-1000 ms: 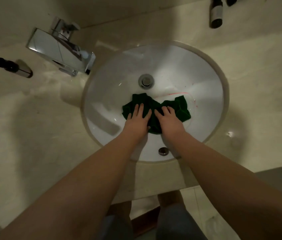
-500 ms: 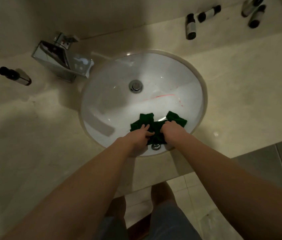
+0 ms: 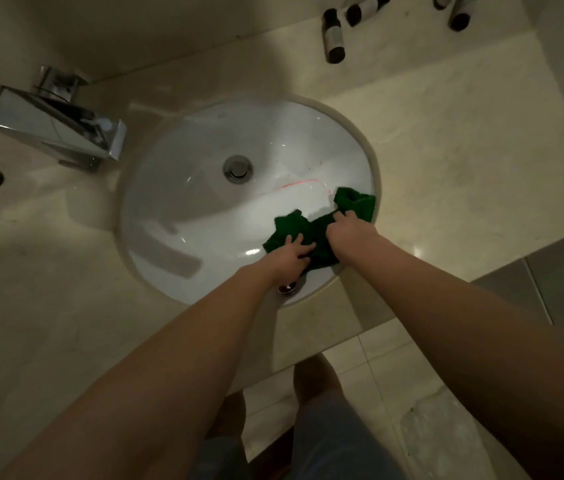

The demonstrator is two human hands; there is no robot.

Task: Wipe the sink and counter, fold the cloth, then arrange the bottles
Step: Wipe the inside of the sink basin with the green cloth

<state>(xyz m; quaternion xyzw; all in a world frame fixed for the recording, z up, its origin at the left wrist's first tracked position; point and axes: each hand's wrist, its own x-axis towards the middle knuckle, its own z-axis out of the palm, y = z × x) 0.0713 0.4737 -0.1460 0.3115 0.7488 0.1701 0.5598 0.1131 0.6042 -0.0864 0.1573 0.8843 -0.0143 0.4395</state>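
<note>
Nearest the camera, both forearms reach in from the bottom of the frame to the right of centre. The left hand (image 3: pixel 292 252) presses down with its fingers spread flat on the green cloth (image 3: pixel 311 233); the right hand (image 3: pixel 350 230) has its fingers curled into a loose fist that bunches the cloth's middle. Two hands on it likely give pressure for scrubbing the bowl's wall.

The cloth is dark green, crumpled, and lies on the lower right slope of the white sink (image 3: pixel 183 202), its far corner reaching the rim. Just past it, a thin red streak (image 3: pixel 296 184) marks the basin near the drain (image 3: pixel 238 168). The chrome tap (image 3: pixel 55 124) stands at the upper left. On the pale counter (image 3: pixel 464 150), dark bottles (image 3: pixel 333 38) lie scattered along the top right edge, not yet arranged.
</note>
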